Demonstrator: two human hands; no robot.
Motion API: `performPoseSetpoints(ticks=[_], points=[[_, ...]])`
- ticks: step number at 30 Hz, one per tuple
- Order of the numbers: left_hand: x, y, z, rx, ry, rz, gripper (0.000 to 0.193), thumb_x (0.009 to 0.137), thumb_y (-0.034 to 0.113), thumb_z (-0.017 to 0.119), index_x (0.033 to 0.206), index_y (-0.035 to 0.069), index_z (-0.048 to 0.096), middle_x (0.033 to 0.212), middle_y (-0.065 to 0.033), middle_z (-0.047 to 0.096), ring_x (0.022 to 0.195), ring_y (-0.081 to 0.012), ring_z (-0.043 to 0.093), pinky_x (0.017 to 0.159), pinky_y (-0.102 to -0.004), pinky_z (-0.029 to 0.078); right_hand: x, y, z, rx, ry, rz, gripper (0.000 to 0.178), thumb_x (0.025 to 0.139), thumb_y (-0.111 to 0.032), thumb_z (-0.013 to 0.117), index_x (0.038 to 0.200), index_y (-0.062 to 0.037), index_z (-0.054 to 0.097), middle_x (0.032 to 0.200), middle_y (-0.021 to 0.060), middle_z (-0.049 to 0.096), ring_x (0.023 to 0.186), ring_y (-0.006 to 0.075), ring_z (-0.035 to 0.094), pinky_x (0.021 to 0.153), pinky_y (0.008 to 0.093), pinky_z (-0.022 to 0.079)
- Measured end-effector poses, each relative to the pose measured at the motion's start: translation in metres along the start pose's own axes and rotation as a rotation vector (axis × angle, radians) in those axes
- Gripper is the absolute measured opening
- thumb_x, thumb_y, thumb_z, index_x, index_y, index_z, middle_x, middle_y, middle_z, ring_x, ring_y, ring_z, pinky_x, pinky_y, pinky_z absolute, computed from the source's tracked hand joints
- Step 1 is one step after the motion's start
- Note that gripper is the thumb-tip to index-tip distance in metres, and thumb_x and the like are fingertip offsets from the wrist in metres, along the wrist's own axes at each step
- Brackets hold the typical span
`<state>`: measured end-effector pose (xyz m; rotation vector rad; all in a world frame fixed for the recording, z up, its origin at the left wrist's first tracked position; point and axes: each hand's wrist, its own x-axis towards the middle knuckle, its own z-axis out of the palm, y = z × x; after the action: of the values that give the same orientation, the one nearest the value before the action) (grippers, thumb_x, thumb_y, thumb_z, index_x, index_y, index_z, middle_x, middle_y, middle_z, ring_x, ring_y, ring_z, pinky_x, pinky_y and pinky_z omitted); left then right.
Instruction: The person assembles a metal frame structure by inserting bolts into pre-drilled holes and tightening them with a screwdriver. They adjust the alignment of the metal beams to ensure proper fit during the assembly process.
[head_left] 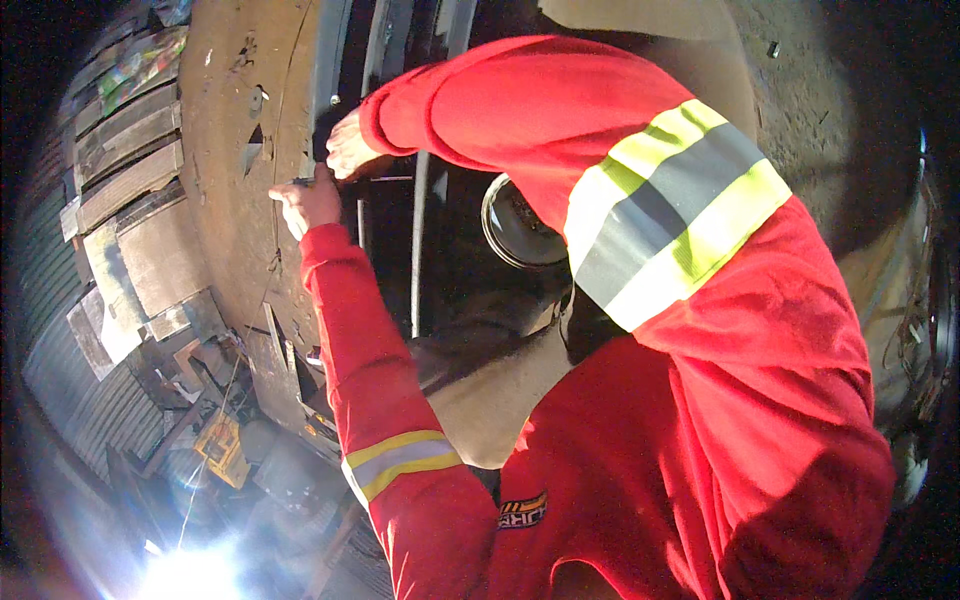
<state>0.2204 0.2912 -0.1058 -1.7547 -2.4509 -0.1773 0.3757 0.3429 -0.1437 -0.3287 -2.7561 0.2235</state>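
The left hand (308,203) sits at about ten o'clock in the view, its fingers curled into a loose fist around a thin dark tool (300,182) that pokes out of the top of the fist toward eleven o'clock. Only a short stub of the tool shows above the knuckles; it is slim and dark, and its kind cannot be told. Its tip rests at the edge of the rusty metal plate (235,120), which spreads away to nine and eleven o'clock of the hand.

The plate is brown and pitted, curved by the lens, with small jagged notches and a thin scratched line running down it just beside the fist.

Just past the left hand, at one o'clock of it, the right hand (350,148) lies palm down with its fingers pressed together and pointing toward nine o'clock, their tips hidden against the dark steel frame (335,60) beside the plate's edge. Whether they grip anything cannot be told.

Both arms wear red sleeves. The left forearm rises from six o'clock, with a yellow and grey reflective band (400,462) near the elbow. The right arm arches over from three o'clock, bent sharply, with a wide reflective band (675,215) on the upper arm.

Farther off, at about twelve o'clock of the bent elbow's hollow, a round dark disc with a pale rim (520,225) lies in shadow.
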Motion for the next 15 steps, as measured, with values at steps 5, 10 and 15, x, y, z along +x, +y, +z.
performPoseSetpoints(ticks=[5, 10, 15], points=[[0.000, 0.003, 0.012, -0.115, 0.148, 0.068, 0.064, 0.065, 0.040, 0.077, 0.100, 0.001, 0.040, 0.084, -0.0274, 0.064, 0.080, -0.0447, 0.064, 0.070, -0.0484, 0.052, -0.003, -0.005, 0.000, -0.006, -0.028, -0.010, 0.024, 0.069, -0.021, 0.069, 0.086, -0.0059, 0.063, 0.094, 0.0148, 0.064, 0.095, 0.0342, 0.061, 0.081, 0.0444, 0.051], [-0.002, 0.020, -0.005, -0.180, 0.137, -0.014, 0.051, 0.060, 0.035, 0.077, 0.093, 0.004, 0.053, 0.084, -0.0235, 0.066, 0.080, -0.0410, 0.065, 0.075, -0.0472, 0.052, -0.007, -0.006, -0.002, -0.011, -0.041, -0.009, 0.020, 0.070, -0.019, 0.068, 0.084, -0.0055, 0.063, 0.093, 0.0150, 0.064, 0.095, 0.0341, 0.061, 0.081, 0.0443, 0.052], [0.033, -0.026, 0.019, -0.345, 0.186, 0.065, 0.042, 0.059, 0.030, 0.079, 0.082, 0.001, 0.060, 0.080, -0.0202, 0.066, 0.075, -0.0326, 0.066, 0.071, -0.0418, 0.053, -0.008, -0.008, 0.000, 0.002, -0.047, -0.015, 0.016, 0.071, -0.016, 0.067, 0.082, -0.0051, 0.064, 0.092, 0.0153, 0.065, 0.096, 0.0340, 0.061, 0.081, 0.0442, 0.052]])
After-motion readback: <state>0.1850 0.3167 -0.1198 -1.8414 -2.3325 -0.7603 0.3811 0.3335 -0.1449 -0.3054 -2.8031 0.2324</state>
